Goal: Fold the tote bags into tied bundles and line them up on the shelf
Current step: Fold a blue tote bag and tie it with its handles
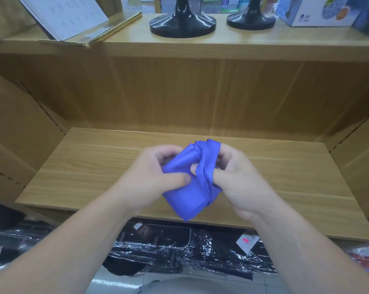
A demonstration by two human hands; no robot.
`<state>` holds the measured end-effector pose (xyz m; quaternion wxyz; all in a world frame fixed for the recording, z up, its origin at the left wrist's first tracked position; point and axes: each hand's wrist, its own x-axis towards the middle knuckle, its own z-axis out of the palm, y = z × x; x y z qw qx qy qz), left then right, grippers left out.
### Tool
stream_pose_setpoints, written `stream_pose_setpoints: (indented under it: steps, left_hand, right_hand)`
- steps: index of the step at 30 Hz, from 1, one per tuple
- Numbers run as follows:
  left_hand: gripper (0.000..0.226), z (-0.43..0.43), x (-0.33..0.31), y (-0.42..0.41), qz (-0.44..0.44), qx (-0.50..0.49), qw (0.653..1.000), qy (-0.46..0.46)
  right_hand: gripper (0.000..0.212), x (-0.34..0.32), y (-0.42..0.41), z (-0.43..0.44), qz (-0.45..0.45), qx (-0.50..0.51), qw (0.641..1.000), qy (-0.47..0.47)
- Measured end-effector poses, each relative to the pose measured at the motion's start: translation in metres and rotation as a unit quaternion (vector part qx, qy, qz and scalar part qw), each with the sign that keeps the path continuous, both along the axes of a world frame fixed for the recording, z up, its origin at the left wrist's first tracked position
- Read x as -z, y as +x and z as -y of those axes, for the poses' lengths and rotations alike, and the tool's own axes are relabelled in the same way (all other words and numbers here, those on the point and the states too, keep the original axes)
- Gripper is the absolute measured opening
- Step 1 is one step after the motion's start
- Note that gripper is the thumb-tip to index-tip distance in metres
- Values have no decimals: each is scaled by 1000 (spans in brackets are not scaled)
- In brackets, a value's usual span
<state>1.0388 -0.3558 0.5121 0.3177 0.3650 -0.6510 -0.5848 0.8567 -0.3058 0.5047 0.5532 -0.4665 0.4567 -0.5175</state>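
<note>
Left hand [156, 177] and right hand [240, 181] both have a curled grip on a bunched-up blue bag [187, 194], held over the front edge of the wooden shelf [94, 166]. The box [315, 11] print and the pink tag [246, 240] are too blurry to read. Two black stands [182, 24] sit on the upper shelf [243, 41], with plastic-wrapped black goods [179, 247] below.

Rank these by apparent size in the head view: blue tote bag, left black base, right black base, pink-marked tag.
1. blue tote bag, though it is nearest the camera
2. left black base
3. right black base, slightly smaller
4. pink-marked tag
</note>
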Motion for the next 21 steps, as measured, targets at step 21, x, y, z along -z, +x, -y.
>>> stream_pose_setpoints:
  steps: [21]
  left_hand:
    - [12,-19,39,4,20,-83,996,9]
  right_hand:
    - [25,45,28,-21,42,127,987,93]
